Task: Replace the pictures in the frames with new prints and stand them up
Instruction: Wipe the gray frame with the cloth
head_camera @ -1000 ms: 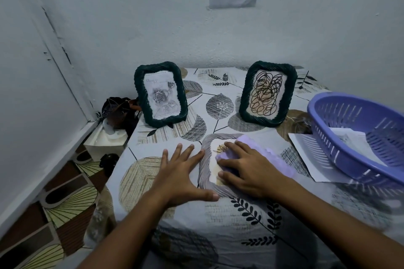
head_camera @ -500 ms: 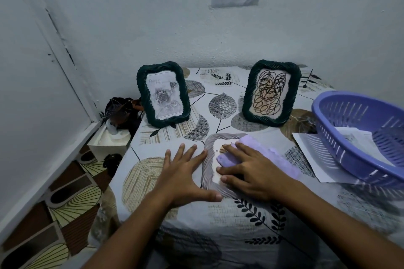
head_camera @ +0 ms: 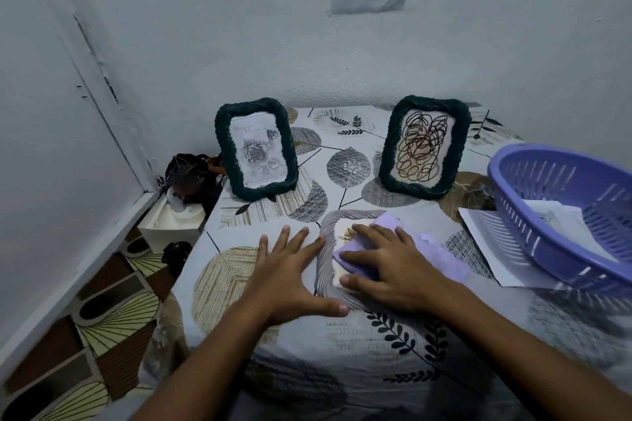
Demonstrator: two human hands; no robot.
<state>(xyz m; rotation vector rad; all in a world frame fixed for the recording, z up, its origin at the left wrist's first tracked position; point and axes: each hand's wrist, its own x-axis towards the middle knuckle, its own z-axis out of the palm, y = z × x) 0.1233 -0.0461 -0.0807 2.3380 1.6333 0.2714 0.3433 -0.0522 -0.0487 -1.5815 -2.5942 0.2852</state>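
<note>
Nearest the person, the left hand lies flat on the tablecloth, fingers straight and spread, beside the pale frame lying flat, while at its 3 o'clock the right hand presses a lilac cloth onto it, fingers extended and slightly apart. This looks like wiping the glass, so next comes standing it up. Two dark green frames stand at 12 o'clock; a purple basket holds papers at 2 o'clock.

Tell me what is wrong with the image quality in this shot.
Head view: dim, bluish, flat light; wide-angle bending curves the wall corner at left; the purple basket at the right edge looks smeared; the standing frames stay fairly sharp; no glare.
</note>
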